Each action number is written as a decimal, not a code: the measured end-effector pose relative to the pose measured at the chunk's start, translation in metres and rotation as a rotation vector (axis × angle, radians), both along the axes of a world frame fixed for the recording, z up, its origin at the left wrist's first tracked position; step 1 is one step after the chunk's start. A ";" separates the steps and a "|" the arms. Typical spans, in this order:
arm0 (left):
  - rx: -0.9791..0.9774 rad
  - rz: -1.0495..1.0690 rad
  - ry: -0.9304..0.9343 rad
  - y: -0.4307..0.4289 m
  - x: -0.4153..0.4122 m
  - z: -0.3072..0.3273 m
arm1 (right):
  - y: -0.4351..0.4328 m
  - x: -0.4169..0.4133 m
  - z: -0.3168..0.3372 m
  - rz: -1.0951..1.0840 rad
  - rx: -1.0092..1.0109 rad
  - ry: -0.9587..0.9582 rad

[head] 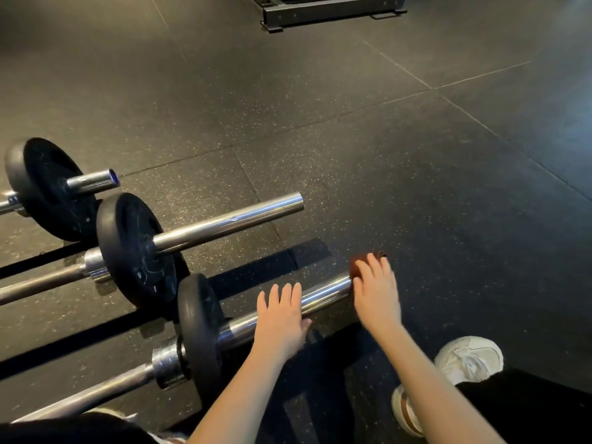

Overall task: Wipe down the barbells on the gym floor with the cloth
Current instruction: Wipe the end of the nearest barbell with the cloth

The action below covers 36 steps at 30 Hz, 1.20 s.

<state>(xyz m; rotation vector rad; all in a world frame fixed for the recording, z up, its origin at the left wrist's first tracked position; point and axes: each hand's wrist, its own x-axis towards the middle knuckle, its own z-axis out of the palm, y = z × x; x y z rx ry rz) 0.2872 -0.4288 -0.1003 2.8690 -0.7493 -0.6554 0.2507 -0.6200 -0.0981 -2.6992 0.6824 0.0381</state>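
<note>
A person's right hand point(374, 290) curls over a reddish-brown cloth point(356, 266), pressing it on the tip of the nearest barbell point(323, 296). The left hand point(282, 318) lies just beside it, fingers straight across the same chrome sleeve. Beyond the left hand lie a second barbell point(224, 222) and a third barbell point(89, 181).

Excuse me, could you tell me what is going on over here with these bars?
A person is bent over three barbells lying side by side on the dark rubber gym floor. Their left hand rests flat on the sleeve of the nearest chrome barbell, and their right hand holds a reddish-brown cloth against that sleeve's end. The other two barbells, with black plates, lie untouched.
</note>
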 end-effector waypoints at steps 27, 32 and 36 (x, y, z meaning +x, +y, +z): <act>-0.098 0.014 -0.003 0.001 -0.011 0.003 | -0.017 0.003 0.013 0.180 0.003 0.068; -0.110 0.010 -0.008 0.004 -0.018 0.004 | -0.008 0.005 0.009 0.036 -0.003 0.089; -0.114 0.016 -0.018 0.003 -0.024 0.005 | 0.007 -0.020 0.009 0.132 0.042 0.046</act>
